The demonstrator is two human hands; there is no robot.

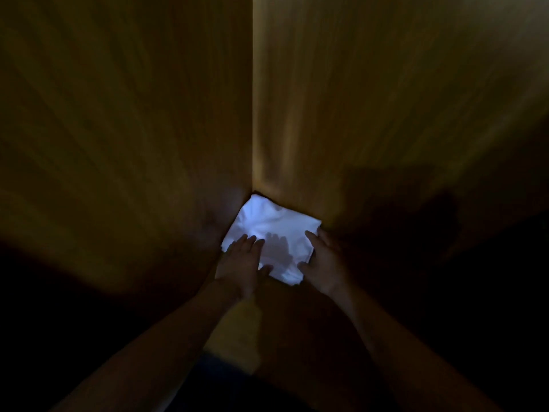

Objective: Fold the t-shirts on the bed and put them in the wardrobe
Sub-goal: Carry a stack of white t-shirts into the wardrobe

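Head view: the folded white t-shirt [271, 221] lies at frame centre, set into the inner corner of the wardrobe [118, 114]. My left hand [242, 263] and right hand [322, 263] lie flat on its near edges, fingers loose, gripping nothing. If I drag my palms back, the top layer may slide and unfold. In this dim light I'd likely miss it.

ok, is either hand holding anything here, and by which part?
Nothing looks gripped. The left hand lies flat on the near-left corner of the folded white t-shirt; the right hand rests with straight fingers along its right edge.
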